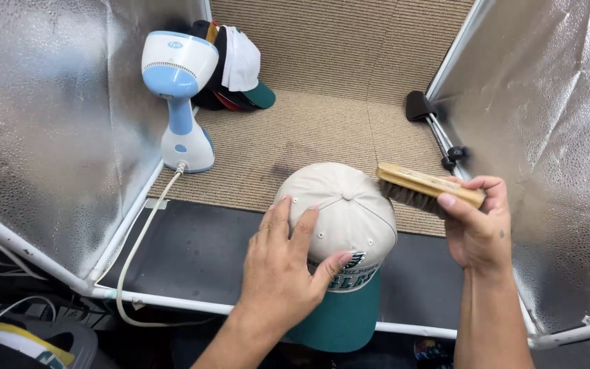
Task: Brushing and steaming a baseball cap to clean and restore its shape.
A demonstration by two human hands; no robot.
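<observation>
A beige baseball cap point(349, 201) with a green brim point(341, 321) sits in the middle, brim pointing toward me. My left hand point(281, 266) lies flat on the cap's left front, fingers spread over the crown. My right hand point(476, 225) grips a wooden brush point(426, 186) with dark bristles. The bristles touch the cap's right side near the top.
A white and blue handheld steamer point(179, 96) stands at the back left, its cord point(141, 239) trailing toward me. Behind it lies a stack of caps point(240, 68). Silver reflective walls point(35, 123) on a white pipe frame point(404, 328) close in both sides. Black clamps point(419, 106) sit at the right.
</observation>
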